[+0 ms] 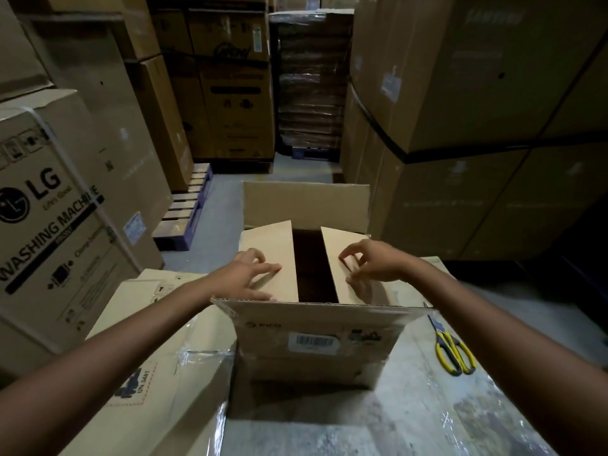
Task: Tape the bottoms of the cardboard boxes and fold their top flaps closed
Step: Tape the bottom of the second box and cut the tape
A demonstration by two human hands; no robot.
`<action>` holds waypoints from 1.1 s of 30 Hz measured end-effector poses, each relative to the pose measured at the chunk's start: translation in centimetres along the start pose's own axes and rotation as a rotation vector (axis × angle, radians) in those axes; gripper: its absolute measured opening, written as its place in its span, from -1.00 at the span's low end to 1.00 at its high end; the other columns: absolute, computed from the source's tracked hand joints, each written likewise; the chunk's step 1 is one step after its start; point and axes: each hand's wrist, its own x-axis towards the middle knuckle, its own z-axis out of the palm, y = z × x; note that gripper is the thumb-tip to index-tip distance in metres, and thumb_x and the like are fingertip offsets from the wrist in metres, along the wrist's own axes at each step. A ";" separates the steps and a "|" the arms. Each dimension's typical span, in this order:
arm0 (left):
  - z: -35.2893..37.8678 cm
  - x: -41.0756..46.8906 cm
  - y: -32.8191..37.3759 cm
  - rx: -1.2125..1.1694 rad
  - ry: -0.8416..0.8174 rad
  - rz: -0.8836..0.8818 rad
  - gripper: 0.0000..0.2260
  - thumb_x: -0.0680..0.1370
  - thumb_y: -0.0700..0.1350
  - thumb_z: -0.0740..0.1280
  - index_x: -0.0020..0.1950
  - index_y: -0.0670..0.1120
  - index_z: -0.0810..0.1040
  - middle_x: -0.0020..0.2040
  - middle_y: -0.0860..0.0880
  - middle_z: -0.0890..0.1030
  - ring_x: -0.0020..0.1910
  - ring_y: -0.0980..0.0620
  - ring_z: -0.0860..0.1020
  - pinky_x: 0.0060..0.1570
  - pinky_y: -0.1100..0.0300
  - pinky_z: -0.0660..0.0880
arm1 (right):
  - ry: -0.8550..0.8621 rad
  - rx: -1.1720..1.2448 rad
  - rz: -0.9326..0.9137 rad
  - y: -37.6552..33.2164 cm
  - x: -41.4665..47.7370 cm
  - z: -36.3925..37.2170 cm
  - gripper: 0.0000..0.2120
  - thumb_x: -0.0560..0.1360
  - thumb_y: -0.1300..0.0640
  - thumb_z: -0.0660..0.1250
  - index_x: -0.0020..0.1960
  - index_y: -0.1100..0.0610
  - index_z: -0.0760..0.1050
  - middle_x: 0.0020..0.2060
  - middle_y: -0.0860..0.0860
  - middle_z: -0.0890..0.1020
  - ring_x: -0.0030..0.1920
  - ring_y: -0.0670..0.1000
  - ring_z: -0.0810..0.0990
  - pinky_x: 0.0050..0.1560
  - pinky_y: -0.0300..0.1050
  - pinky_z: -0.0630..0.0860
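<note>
An open cardboard box [316, 337] stands upright on the work surface in front of me, a barcode label on its near wall. Its two side flaps are folded inward with a dark gap between them. The far flap [306, 205] stands upright and the near flap leans toward me. My left hand [253, 274] presses on the left side flap [273, 251] with spread fingers. Over the right side flap [342, 255] my right hand [365, 261] touches down with curved fingertips. No tape roll is in view.
Yellow-handled scissors [452, 348] lie on the plastic-covered surface [394, 416] to the right of the box. Flattened cardboard boxes [154, 357] lie at my left. Tall stacked cartons [56, 205] and a pallet [187, 209] surround the spot.
</note>
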 end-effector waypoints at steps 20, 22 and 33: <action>2.9 -2.0 -0.4 0.161 -0.016 0.070 -0.02 0.22 0.64 -0.19 0.57 0.25 0.16 0.63 -0.05 0.01 0.60 -0.11 -0.05 0.51 -0.09 -0.01 | 0.106 -0.241 -0.029 0.5 -0.9 3.5 -0.67 0.54 -0.15 0.36 0.25 -0.07 0.52 0.15 0.03 0.52 0.11 0.01 0.44 0.07 -0.06 0.50; 2.7 -2.2 -0.7 0.121 -0.012 0.077 -0.06 0.25 0.62 -0.12 0.56 0.24 0.18 0.63 -0.05 0.02 0.60 -0.10 -0.04 0.51 -0.07 -0.02 | 0.031 -0.237 -0.034 -0.2 -1.3 2.6 -0.65 0.52 -0.12 0.41 0.28 -0.07 0.53 0.17 0.05 0.53 0.08 0.01 0.48 0.06 -0.09 0.49; 1.1 -1.4 -0.8 -0.366 0.001 0.077 -0.51 0.51 0.19 0.40 0.33 -0.07 0.57 0.30 -0.05 0.46 0.28 0.03 0.40 0.27 0.15 0.34 | -0.703 0.051 -0.023 -4.6 -4.6 -2.8 -0.37 0.38 0.00 0.57 0.39 -0.07 0.43 0.30 0.00 0.58 0.28 0.08 0.58 0.30 0.14 0.52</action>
